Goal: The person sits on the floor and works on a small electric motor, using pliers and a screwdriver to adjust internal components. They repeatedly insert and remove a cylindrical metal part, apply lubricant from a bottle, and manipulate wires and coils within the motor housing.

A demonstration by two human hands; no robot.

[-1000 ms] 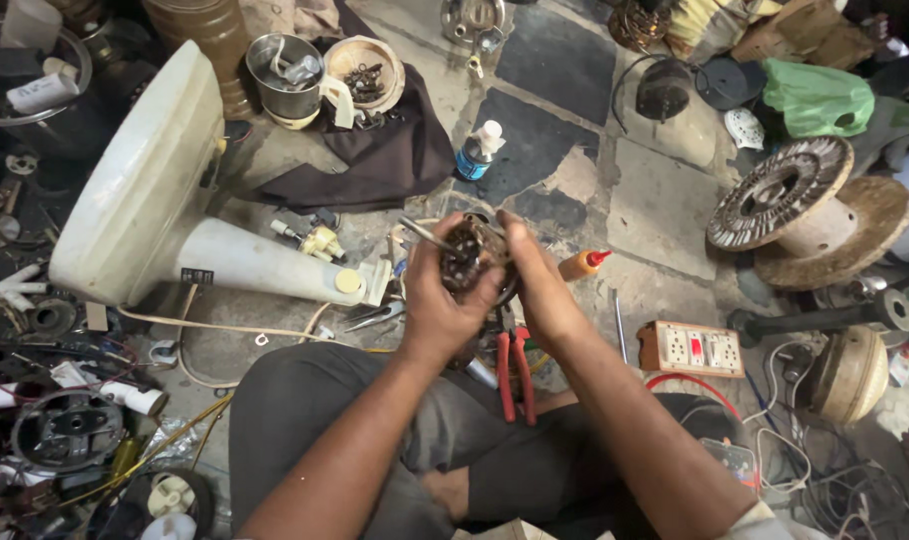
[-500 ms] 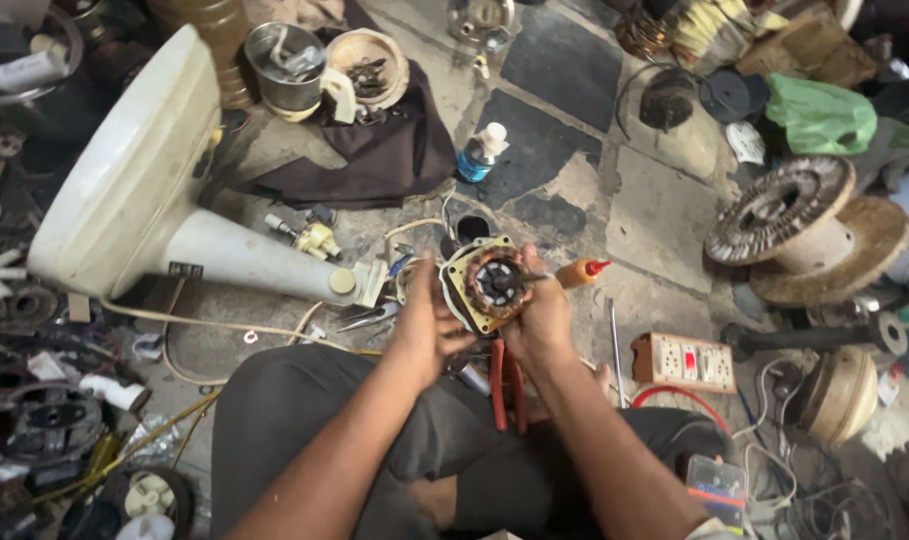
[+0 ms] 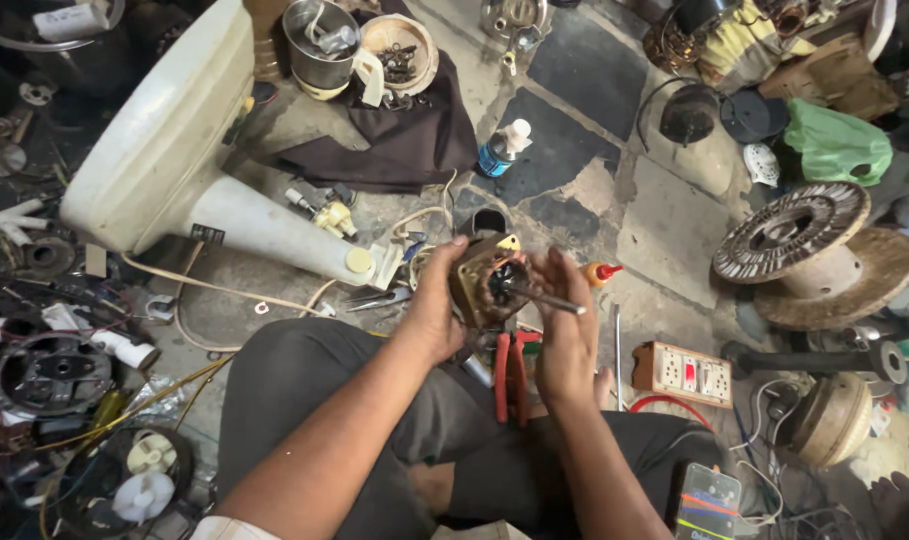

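1. I am watching both hands closing around a small fan motor, which is sitting up in the air just above my lap and just above the red-handled pliers.
2. The left hand is clamping the motor's left side, fingers wrapped over its brass-coloured housing.
3. The right hand is cupping the motor's right side, so the two hands are staying together with the motor pinched between them.
4. Half a second ago the motor's round face was pointing up at the camera; now it is tilting to the right, and its thin steel shaft is sticking out past the right fingers.
5. I am judging from that turn that the work is now centring on the shaft end of the motor rather than its face.
6. The white fan base is lying to the left of the motor, well apart.
7. The cream switch board is resting to the right of the motor, near the knee.
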